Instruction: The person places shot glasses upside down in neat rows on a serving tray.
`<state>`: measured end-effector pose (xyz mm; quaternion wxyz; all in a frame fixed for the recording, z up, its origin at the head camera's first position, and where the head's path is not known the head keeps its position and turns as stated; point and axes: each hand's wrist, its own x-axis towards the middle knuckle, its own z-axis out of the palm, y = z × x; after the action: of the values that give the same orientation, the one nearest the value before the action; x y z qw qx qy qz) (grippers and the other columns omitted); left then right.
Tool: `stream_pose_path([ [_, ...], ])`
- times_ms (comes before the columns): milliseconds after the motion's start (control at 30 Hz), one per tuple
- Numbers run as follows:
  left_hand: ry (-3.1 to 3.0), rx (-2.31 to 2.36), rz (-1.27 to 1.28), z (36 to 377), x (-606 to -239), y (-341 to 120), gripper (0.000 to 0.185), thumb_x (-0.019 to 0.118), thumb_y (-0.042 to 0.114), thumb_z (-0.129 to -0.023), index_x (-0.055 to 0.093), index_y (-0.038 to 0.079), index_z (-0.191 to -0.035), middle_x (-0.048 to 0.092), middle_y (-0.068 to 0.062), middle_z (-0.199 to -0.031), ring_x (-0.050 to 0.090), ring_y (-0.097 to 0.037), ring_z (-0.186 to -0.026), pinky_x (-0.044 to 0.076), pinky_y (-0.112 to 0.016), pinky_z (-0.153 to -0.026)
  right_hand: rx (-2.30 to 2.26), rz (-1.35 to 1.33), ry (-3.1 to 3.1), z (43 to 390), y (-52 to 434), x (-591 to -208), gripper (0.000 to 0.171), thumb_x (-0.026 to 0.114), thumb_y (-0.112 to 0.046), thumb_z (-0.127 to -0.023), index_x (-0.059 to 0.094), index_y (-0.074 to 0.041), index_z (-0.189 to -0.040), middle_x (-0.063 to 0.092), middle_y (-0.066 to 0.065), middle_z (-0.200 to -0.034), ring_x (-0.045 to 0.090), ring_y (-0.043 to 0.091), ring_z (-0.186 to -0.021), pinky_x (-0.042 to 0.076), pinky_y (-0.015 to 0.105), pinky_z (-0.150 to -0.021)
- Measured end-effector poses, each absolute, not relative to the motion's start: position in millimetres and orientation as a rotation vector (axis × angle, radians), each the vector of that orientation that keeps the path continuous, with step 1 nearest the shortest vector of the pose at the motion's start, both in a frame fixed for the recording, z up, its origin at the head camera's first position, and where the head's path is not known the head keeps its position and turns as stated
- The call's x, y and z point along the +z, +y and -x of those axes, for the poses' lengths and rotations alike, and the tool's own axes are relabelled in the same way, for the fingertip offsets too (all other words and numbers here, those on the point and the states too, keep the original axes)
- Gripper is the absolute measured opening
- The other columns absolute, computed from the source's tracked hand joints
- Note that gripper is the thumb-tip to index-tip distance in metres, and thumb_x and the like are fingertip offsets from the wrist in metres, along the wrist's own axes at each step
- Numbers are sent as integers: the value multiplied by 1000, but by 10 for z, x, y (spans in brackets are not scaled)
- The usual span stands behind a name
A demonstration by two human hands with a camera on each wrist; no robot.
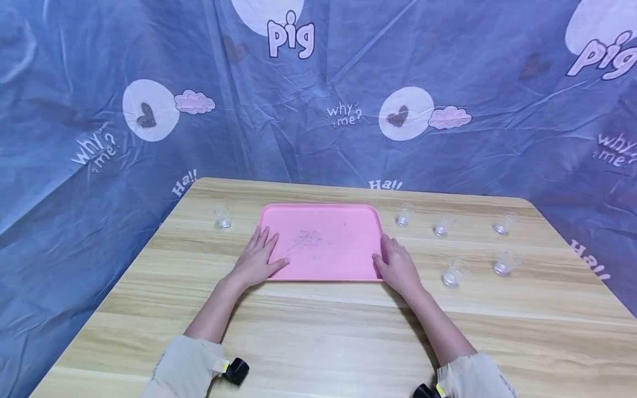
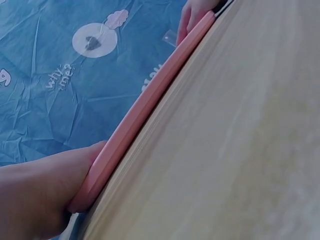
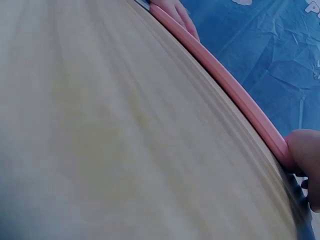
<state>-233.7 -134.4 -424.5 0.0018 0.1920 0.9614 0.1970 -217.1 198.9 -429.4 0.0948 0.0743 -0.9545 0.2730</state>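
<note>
A flat pink tray [image 1: 323,243] lies on the wooden table [image 1: 318,331], with faint scratch marks inside and nothing on it. My left hand [image 1: 259,257] rests on its front left corner, fingers straight and spread over the rim, thumb lying along the front edge. My right hand [image 1: 395,265] lies against the front right corner, fingers along the right rim. The left wrist view shows the left hand [image 2: 40,195] pressed against the tray rim [image 2: 150,100]. In the right wrist view a fingertip [image 3: 305,150] touches the rim [image 3: 235,90].
One small clear glass [image 1: 222,216] stands left of the tray. Several more stand to its right, among them one near the tray [image 1: 405,214] and one by my right hand [image 1: 455,272]. Blue printed cloth [image 1: 318,110] walls in the table's back and sides.
</note>
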Motion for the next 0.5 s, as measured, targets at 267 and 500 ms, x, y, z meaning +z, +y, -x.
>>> stream_pose_path([
  [267, 3032, 579, -581, 2381, -4267, -1389, 74, 48, 46, -90, 30, -6, -139, 11, -27, -146, -4, -38, -134, 0, -44, -109, 732, -138, -2846, 2004, 1892, -4286, 62, 56, -19, -88, 31, 12, -136, 36, 32, -134, 26, 46, -125, 19, 53, -104],
  [500, 3032, 598, -585, 2376, -4271, -1404, 73, 49, 44, -90, 31, -6, -139, 16, -26, -146, -2, -38, -134, 2, -46, -108, 736, -120, -2841, 1950, 1877, -4274, 61, 56, -19, -88, 32, 12, -135, 36, 32, -133, 27, 45, -126, 19, 52, -104],
])
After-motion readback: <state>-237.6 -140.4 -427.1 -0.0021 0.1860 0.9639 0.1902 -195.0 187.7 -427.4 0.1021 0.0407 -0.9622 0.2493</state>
